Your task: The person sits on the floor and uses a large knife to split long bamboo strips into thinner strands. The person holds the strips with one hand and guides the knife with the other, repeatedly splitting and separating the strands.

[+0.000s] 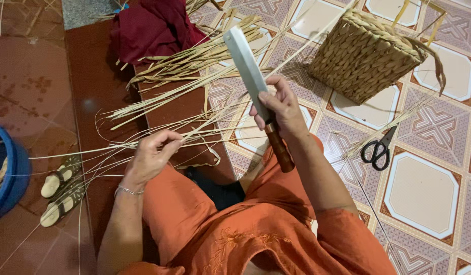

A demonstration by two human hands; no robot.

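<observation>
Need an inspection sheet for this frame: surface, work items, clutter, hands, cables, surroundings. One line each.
Surface: patterned tiled floor on the right, red floor on the left; the person sits on it.
Work items: broad-bladed knife with a wooden handle; thin fibre strands; pile of cut reed strips.
Clutter: black scissors on the tiles; pair of sandals; dark red cloth.
Hands: right hand grips the knife, blade pointing away; left hand pinches the strands.
Cables: nothing seen.
Surroundings: woven basket tipped on the tiles; blue tub at the left edge.
</observation>
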